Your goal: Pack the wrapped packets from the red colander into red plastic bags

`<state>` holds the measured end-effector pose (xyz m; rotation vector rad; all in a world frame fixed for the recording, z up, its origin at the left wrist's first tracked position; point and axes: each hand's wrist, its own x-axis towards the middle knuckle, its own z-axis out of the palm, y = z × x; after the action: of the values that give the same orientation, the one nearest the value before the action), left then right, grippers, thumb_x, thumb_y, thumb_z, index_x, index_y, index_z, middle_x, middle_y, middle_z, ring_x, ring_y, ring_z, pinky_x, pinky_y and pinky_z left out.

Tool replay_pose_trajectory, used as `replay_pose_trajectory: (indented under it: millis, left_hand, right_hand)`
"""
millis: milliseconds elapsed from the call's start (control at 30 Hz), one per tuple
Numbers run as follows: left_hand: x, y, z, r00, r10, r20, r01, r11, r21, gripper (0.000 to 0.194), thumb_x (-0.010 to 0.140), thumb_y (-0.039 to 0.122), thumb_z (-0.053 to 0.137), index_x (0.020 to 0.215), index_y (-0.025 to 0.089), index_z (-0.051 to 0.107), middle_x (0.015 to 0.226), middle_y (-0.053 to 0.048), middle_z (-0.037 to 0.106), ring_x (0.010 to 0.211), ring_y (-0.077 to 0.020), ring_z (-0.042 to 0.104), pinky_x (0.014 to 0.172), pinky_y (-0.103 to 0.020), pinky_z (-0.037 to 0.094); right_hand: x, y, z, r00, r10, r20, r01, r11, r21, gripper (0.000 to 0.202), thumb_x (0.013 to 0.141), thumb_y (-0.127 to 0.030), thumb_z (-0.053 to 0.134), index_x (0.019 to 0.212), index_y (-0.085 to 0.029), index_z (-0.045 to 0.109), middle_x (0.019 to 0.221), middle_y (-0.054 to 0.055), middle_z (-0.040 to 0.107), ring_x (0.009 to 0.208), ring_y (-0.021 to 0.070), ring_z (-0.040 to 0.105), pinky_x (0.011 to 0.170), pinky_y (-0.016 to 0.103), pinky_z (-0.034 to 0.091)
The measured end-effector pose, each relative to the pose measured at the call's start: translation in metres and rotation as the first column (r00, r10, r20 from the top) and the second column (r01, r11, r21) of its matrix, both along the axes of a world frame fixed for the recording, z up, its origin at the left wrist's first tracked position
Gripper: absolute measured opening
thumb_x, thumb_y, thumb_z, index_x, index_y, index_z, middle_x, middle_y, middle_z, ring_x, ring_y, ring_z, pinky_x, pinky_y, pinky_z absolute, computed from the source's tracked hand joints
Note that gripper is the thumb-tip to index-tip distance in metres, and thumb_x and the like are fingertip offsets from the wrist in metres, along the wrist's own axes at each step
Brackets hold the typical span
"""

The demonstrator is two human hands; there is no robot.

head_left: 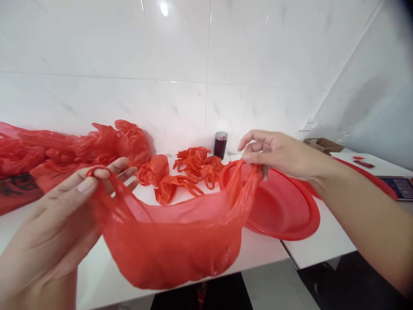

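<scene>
A red plastic bag (pixel 177 249) hangs stretched between my two hands, above the front edge of the white table. My left hand (pixel 67 215) pinches one of its handles between thumb and forefinger, the other fingers loosely spread. At the opposite end, my right hand (pixel 267 155) grips the bunched second handle between thumb and fingers. The bag's mouth sags open between them, and its lower part is rounded; what it contains, if anything, cannot be made out. Just behind the right hand and bag stands a red perforated plastic basket (pixel 290 206), partly covered by them.
Crumpled red bags (pixel 129 142) are heaped at the left, with several smaller bunches (pixel 196 163) mid-table. A dark tumbler (pixel 220 145) stands by the tiled wall. At the right are a cardboard box (pixel 322 145) and another red rim (pixel 368 174). A gap (pixel 290 255) separates two tables.
</scene>
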<state>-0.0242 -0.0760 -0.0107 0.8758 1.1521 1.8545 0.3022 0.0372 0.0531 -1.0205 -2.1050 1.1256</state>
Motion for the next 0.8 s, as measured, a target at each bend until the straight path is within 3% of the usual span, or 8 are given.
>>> replay_pose_trajectory:
  millis: [100, 200, 300, 367, 500, 567, 667, 800]
  left_hand:
    - [0.000, 0.000, -0.003, 0.998, -0.050, 0.031, 0.050, 0.999, 0.019, 0.029, 0.072, 0.031, 0.076, 0.097, 0.021, 0.067, 0.117, -0.006, 0.069, 0.118, -0.0323, 0.056, 0.084, -0.036, 0.058]
    - [0.001, 0.006, -0.002, 0.962, -0.203, -0.182, 0.207, 0.978, 0.004, 0.038, 0.079, 0.034, 0.071, 0.115, 0.029, 0.061, 0.121, -0.004, 0.066, 0.111, -0.0249, 0.061, 0.084, -0.029, 0.056]
    - [0.014, 0.022, 0.005, 0.776, -0.441, -0.451, 0.413, 0.896, -0.164, 0.062, 0.082, 0.031, 0.068, 0.137, 0.038, 0.041, 0.118, -0.001, 0.066, 0.099, -0.0170, 0.065, 0.083, -0.024, 0.053]
    - [0.029, 0.035, 0.011, 0.624, -0.561, -0.543, 0.467, 0.826, -0.316, 0.073, 0.079, 0.033, 0.071, 0.142, 0.036, 0.034, 0.103, -0.002, 0.067, 0.087, -0.0181, 0.066, 0.073, -0.025, 0.054]
    - [0.058, 0.056, 0.019, 0.472, -0.619, -0.628, 0.535, 0.767, -0.354, 0.042, 0.077, 0.039, 0.070, 0.115, 0.024, 0.061, 0.096, -0.005, 0.064, 0.091, -0.0229, 0.063, 0.070, -0.028, 0.052]
    - [0.063, 0.064, 0.017, 0.527, -0.625, -0.576, 0.526, 0.772, -0.356, 0.031, 0.082, 0.046, 0.061, 0.101, 0.023, 0.064, 0.092, -0.004, 0.063, 0.086, -0.0206, 0.061, 0.067, -0.027, 0.051]
    - [0.058, 0.073, 0.006, 0.669, -0.622, -0.406, 0.463, 0.777, -0.427, 0.037, 0.084, 0.056, 0.053, 0.092, 0.021, 0.062, 0.076, -0.001, 0.059, 0.068, -0.0153, 0.056, 0.057, -0.024, 0.046]
    - [0.046, 0.082, -0.014, 0.746, -0.608, -0.272, 0.470, 0.769, -0.432, 0.037, 0.081, 0.056, 0.059, 0.081, 0.019, 0.057, 0.066, 0.004, 0.051, 0.057, -0.0093, 0.048, 0.052, -0.020, 0.039]
  right_hand:
    - [-0.001, 0.000, 0.003, 0.998, 0.043, 0.045, -0.041, 0.999, -0.034, 0.018, 0.081, -0.032, 0.065, 0.096, -0.023, 0.059, 0.068, -0.003, 0.061, 0.051, 0.0106, 0.061, 0.047, 0.023, 0.053]
    - [-0.009, -0.001, 0.011, 0.996, 0.092, 0.009, -0.092, 0.996, -0.012, 0.021, 0.077, -0.028, 0.068, 0.096, -0.023, 0.060, 0.074, -0.003, 0.061, 0.056, 0.0111, 0.063, 0.050, 0.023, 0.054]
    - [-0.032, -0.005, 0.018, 0.983, 0.184, -0.020, -0.184, 0.983, 0.024, 0.021, 0.075, -0.025, 0.069, 0.094, -0.023, 0.060, 0.079, -0.003, 0.061, 0.060, 0.0106, 0.063, 0.056, 0.025, 0.055]
    - [-0.057, -0.008, 0.016, 0.963, 0.266, -0.039, -0.264, 0.964, 0.042, 0.020, 0.077, -0.025, 0.068, 0.095, -0.023, 0.059, 0.081, -0.003, 0.060, 0.062, 0.0099, 0.062, 0.058, 0.025, 0.055]
    - [-0.106, -0.007, 0.000, 0.915, 0.364, -0.174, -0.344, 0.929, 0.138, 0.018, 0.080, -0.027, 0.066, 0.095, -0.023, 0.056, 0.085, -0.003, 0.059, 0.066, 0.0093, 0.062, 0.063, 0.025, 0.054]
    - [-0.117, 0.000, -0.011, 0.918, 0.314, -0.242, -0.260, 0.938, 0.231, 0.019, 0.082, -0.030, 0.065, 0.096, -0.023, 0.055, 0.088, -0.002, 0.059, 0.073, 0.0097, 0.061, 0.069, 0.026, 0.053]
    - [-0.114, 0.017, -0.030, 0.956, 0.202, -0.212, -0.141, 0.952, 0.274, 0.024, 0.083, -0.034, 0.064, 0.102, -0.022, 0.056, 0.100, 0.001, 0.060, 0.085, 0.0124, 0.059, 0.073, 0.028, 0.052]
    - [-0.098, 0.021, -0.055, 0.964, 0.230, -0.136, -0.209, 0.966, 0.151, 0.011, 0.085, -0.026, 0.060, 0.093, -0.019, 0.056, 0.086, 0.001, 0.061, 0.077, 0.0118, 0.059, 0.070, 0.027, 0.050]
